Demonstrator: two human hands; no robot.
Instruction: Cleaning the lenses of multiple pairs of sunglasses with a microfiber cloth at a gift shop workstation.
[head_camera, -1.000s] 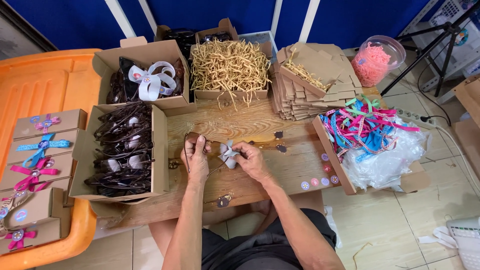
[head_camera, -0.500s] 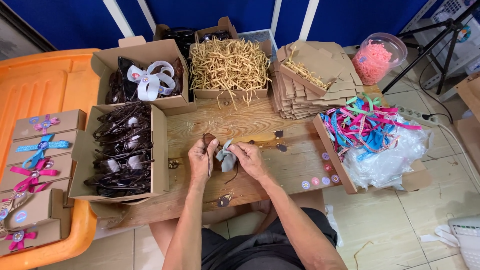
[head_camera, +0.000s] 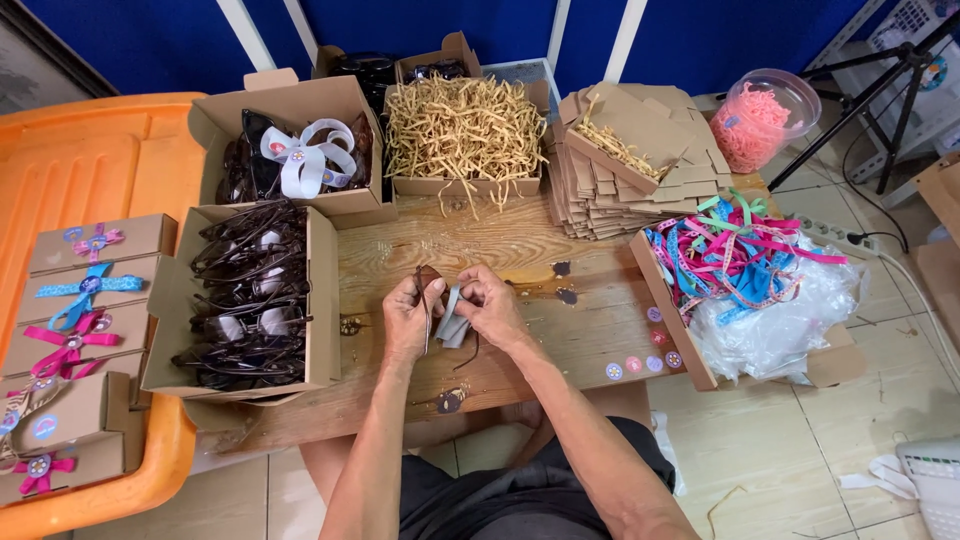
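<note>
both hands (head_camera: 450, 310) pinch brown glasses (head_camera: 424, 295) and grey cloth (head_camera: 452, 320) between them.

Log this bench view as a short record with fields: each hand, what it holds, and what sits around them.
left hand: grips a pair of dark-framed glasses, held on edge
right hand: presses a grey cloth against the glasses
surface: wooden table
left of hands: open cardboard box of dark glasses
behind hands: box of tan paper shred, stack of flat cardboard boxes
right of hands: box of coloured ribbons
far left: ribbon-tied boxes on an orange table
</note>
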